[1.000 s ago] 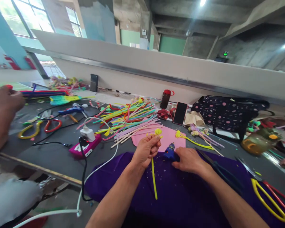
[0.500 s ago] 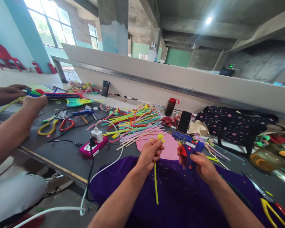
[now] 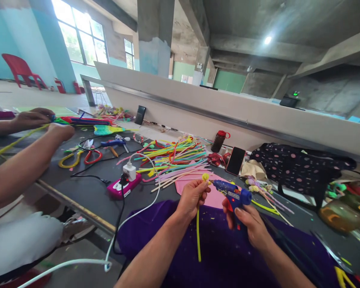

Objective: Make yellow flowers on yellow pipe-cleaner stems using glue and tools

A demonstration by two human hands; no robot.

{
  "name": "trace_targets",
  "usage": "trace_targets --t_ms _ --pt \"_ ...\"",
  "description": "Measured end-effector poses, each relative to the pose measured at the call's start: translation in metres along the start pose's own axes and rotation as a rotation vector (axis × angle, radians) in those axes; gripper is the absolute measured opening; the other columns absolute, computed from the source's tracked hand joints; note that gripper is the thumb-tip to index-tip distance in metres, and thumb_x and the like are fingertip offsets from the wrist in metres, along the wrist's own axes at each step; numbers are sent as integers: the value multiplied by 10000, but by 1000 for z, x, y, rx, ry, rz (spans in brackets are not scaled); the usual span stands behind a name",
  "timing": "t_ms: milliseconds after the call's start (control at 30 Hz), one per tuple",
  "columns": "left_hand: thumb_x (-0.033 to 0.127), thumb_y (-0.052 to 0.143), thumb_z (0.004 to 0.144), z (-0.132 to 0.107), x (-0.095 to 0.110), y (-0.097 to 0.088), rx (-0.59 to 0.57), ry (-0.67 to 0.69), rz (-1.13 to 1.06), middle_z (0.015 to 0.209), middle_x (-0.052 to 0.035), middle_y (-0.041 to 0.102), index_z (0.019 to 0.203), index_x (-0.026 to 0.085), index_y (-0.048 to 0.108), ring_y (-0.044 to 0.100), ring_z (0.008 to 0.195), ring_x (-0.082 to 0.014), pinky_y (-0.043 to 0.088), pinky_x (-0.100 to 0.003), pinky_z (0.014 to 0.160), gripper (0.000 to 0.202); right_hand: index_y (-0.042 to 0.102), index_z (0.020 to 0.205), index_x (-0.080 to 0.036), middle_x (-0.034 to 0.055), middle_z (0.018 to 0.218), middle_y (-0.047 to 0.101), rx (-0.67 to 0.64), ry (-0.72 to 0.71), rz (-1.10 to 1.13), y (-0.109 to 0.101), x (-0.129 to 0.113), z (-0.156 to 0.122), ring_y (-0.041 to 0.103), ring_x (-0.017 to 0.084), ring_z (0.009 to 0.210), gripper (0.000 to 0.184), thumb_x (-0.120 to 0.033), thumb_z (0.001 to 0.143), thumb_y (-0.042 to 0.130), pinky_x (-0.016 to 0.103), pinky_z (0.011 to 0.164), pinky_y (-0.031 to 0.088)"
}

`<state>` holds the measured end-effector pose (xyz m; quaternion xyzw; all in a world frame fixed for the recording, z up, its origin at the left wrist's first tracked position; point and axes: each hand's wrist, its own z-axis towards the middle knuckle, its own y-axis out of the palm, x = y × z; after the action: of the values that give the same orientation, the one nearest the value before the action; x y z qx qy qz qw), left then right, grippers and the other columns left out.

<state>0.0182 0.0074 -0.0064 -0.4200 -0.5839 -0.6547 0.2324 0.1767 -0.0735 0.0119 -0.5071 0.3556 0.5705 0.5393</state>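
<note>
My left hand (image 3: 192,199) is closed around a yellow pipe cleaner (image 3: 198,232) that hangs down over the purple cloth (image 3: 216,256); its top end is curled into a small yellow flower (image 3: 205,177). My right hand (image 3: 248,223) grips a blue glue gun (image 3: 234,195), its nozzle pointing left and almost touching the flower. A red light glows on the gun. Both hands hover above the table's near edge, in front of a pink sheet (image 3: 195,184).
A heap of coloured pipe cleaners (image 3: 174,158) lies behind the pink sheet, with a pink power strip (image 3: 123,186) and white cable at left. A phone (image 3: 235,161), a bottle (image 3: 219,141) and a dotted black bag (image 3: 300,170) sit at the back right. Another person's hands (image 3: 45,124) work at far left near scissors (image 3: 81,157).
My right hand lifted the glue gun off the cloth and brought its nozzle left to the yellow flower. My left hand kept its hold on the pipe cleaner. The view tilted upward.
</note>
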Motion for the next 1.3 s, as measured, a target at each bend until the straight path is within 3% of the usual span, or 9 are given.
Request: trace_targets --t_ms 233,633,1000,1300 --pt "355 639 670 0 -2 0 -5 17 25 568 14 560 678 119 539 359 347 -2 180 -145 315 257 537 1081 -155 49 817 591 -17 -19 -19 0 -1 -1 512 112 516 319 -346 845 439 246 500 370" --pt "370 644 660 1 -4 1 13 49 51 568 9 555 658 121 523 366 359 -13 195 -145 311 276 572 944 -139 33 737 547 -9 -5 -84 4 -12 -2 500 127 532 293 -375 844 432 276 541 385" --pt "391 644 656 3 -5 0 14 54 81 563 11 566 651 125 535 380 349 -17 209 -153 306 288 571 920 -133 26 716 552 -14 -36 -135 -1 5 -2 499 118 522 284 -367 850 426 251 505 373" --pt "405 641 659 4 -8 -1 5 57 79 557 12 564 643 128 533 377 347 -15 209 -151 305 299 573 878 -119 12 615 534 -21 -13 -226 -1 2 -1 494 131 543 307 -380 855 412 259 539 380"
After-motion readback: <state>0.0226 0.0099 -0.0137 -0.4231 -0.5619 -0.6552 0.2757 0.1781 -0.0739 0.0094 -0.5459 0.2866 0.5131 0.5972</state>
